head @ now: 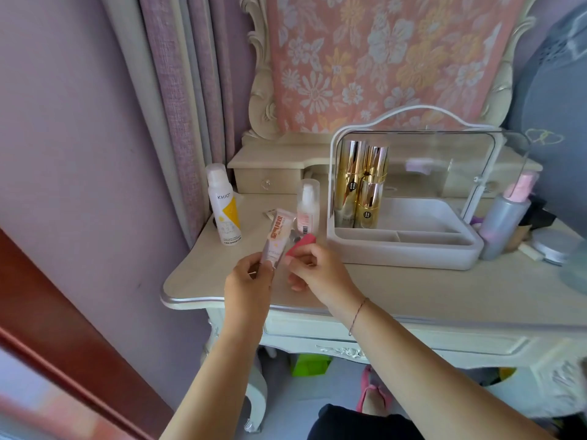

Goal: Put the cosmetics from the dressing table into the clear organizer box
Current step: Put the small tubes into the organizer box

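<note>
My left hand [251,281] grips a pale tube [277,236] with an orange label, held upright over the dressing table's left part. My right hand [317,271] pinches a small red item [300,245] just right of the tube. The clear organizer box [409,246] stands open to the right, with its lid raised and three gold bottles [362,185] in its left back corner. A white spray can [224,206] with a yellow mark and a pink-labelled pump bottle [307,206] stand on the table behind my hands.
A grey bottle with a pink cap [505,220], a round compact [552,246] and small dark items crowd the table right of the box. A floral cloth [381,58] covers the mirror. The curtain [178,106] hangs at the left. The table's front edge [286,308] runs under my wrists.
</note>
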A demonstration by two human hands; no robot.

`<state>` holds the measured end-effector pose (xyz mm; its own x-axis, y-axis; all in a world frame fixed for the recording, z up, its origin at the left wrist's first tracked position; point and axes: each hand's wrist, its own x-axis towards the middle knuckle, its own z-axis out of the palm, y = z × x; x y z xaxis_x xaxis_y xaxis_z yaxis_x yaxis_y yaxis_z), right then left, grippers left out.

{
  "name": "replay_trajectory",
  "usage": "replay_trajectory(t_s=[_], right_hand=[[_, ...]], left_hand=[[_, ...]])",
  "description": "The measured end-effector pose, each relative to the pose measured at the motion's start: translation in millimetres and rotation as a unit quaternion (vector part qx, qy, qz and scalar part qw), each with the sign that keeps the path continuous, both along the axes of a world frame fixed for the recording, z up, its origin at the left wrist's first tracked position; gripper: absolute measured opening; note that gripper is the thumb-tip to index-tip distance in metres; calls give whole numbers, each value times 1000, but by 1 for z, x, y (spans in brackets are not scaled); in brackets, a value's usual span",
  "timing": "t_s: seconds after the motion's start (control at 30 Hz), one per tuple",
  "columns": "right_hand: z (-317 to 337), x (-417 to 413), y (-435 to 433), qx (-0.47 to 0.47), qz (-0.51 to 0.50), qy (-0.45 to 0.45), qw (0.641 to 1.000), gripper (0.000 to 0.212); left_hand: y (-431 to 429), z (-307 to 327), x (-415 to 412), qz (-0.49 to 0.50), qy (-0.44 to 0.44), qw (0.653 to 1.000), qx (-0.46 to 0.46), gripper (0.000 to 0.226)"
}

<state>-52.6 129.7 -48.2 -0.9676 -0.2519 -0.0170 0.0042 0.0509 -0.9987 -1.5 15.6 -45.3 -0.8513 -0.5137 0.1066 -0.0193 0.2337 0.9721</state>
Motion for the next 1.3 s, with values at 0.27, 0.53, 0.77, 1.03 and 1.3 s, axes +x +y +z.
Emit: replay_trajectory(t_s=[0.27,0.53,0.77,1.03,1.3], right_hand=[[7,-2,3,-5,-43,39,998,19],[31,-18,37,-68,-67,100,990,10],[58,-65,81,31,-189,198,961,12],[60,-90,91,149,-186,256,937,16],[50,-91,87,234,-181,294,909,16]], left_hand=[[12,0,-3,-89,8,995,44,16],[25,4,-18,-121,48,989,72,16],[48,6,-54,-125,43,990,-57,27],[68,11,-79,-130,65,976,-160,34],[70,-7,-85,-145,86,962,-213,23]])
